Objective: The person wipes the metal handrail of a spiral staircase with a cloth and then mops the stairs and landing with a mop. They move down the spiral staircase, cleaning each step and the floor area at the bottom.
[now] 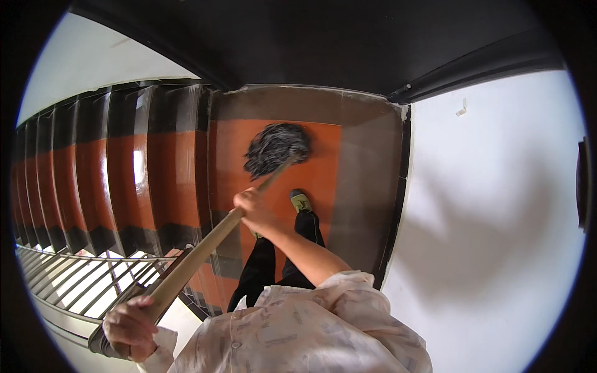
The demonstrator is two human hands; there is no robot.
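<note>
A wooden mop handle [200, 256] runs slantwise from the lower left up to a dark grey string mop head [277, 145]. The strands lie bunched on the orange floor tiles [324, 154] of a stair landing, slightly blurred. Partway down the shaft, my right hand [254, 210] is wrapped around it. Close to the handle's upper end, my left hand [130, 326] grips it at the lower left, beside the stair railing. My shoe [300, 201] stands just behind the mop head; the other shoe is mostly hidden by my right forearm.
Orange and black stairs [126, 172] adjoin the landing on the left. A metal railing [88, 279] borders them below. A dark door-like panel [326, 42] stands ahead, and a white wall [485, 196] with dark skirting [399, 210] rises on the right.
</note>
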